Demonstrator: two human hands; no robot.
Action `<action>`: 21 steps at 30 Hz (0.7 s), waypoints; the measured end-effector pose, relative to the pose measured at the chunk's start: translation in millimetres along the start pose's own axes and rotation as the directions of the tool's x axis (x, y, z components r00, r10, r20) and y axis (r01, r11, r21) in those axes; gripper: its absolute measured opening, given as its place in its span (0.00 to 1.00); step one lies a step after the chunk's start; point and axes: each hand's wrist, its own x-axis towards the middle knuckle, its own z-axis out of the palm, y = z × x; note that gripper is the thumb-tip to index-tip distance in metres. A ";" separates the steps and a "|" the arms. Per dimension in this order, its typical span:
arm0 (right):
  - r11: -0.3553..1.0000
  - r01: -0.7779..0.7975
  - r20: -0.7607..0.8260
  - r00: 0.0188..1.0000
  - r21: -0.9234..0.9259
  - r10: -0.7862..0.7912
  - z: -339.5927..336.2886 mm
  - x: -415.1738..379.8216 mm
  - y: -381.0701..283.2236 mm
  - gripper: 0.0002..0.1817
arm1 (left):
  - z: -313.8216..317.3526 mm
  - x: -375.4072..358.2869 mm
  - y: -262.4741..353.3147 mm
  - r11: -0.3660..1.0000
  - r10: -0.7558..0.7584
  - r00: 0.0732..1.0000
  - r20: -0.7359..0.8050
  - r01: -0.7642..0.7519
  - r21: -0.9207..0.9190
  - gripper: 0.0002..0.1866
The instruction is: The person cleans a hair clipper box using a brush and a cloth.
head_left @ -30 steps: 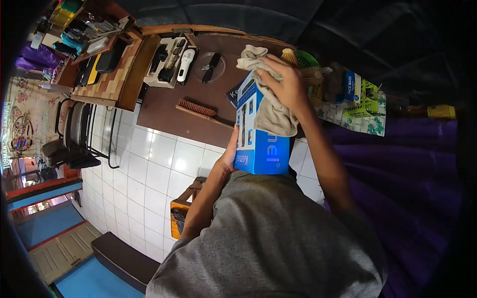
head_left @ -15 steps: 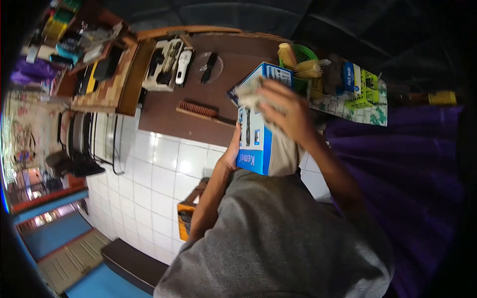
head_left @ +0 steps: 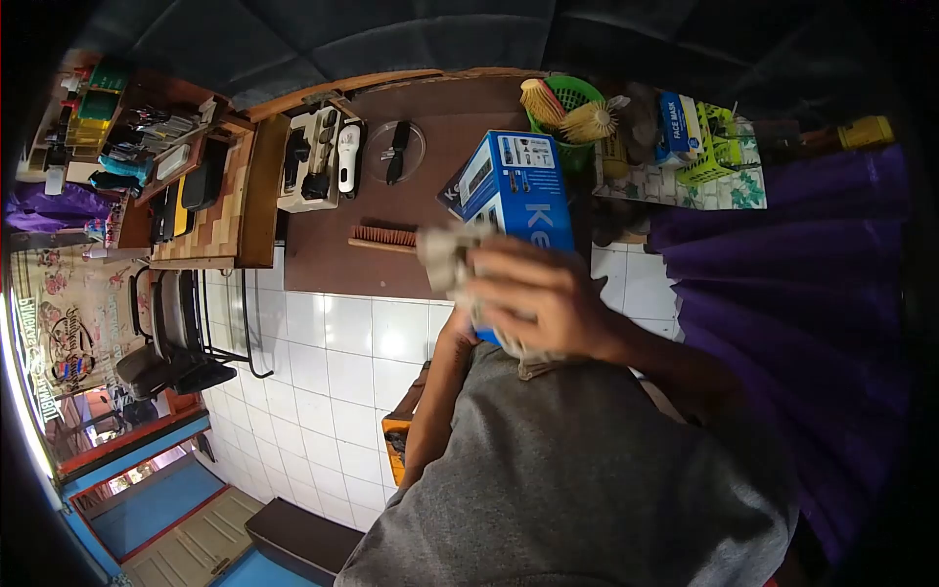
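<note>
A blue and white Kemei box (head_left: 543,191) is held tilted in front of my body. My left hand (head_left: 460,325) grips its lower left side, its fingers mostly hidden behind the box and cloth. Pressed over the near part of the box is my right hand (head_left: 543,293), with a beige cloth (head_left: 455,256) bunched under its fingers. Motion blurs the cloth and fingertips. Just left of the cloth, a wooden hairbrush (head_left: 381,238) lies on the brown tabletop (head_left: 391,279).
On the table are a white clipper (head_left: 347,157), a black comb-like tool (head_left: 396,152) on a round clear dish and a tray of tools (head_left: 311,161). A green basket (head_left: 577,93) with brushes stands at the back right. Purple curtain (head_left: 782,293) hangs right.
My right hand has moved the cloth down and left across the box, toward my body. More of the box's far blue face shows. The head view has shifted slightly.
</note>
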 end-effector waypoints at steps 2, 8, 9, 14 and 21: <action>0.994 0.090 0.025 0.996 0.057 -0.091 -3.7 -10.4 -9.8 0.19 | -17.6 7.3 -0.1 0.999 0.013 0.992 0.127 -0.018 0.039 0.48; 0.995 -0.096 -0.131 0.987 -0.028 0.091 -21.1 9.4 45.0 0.18 | 13.1 -4.2 10.0 0.992 0.024 1.000 -0.011 -0.023 0.123 0.45; 0.990 -0.135 -0.159 0.979 -0.035 0.128 -23.3 19.8 65.2 0.18 | 20.9 -4.4 14.8 0.994 0.003 0.999 -0.042 0.002 0.109 0.45; 0.945 -0.320 -0.316 0.892 0.066 0.324 -24.6 76.9 136.4 0.18 | 13.9 1.5 12.2 0.995 -0.016 1.000 -0.012 0.017 0.103 0.45; 0.978 -0.208 -0.212 0.957 -0.025 0.198 -16.9 39.1 58.9 0.15 | 11.9 4.0 6.0 1.000 0.006 0.998 0.057 -0.007 0.009 0.46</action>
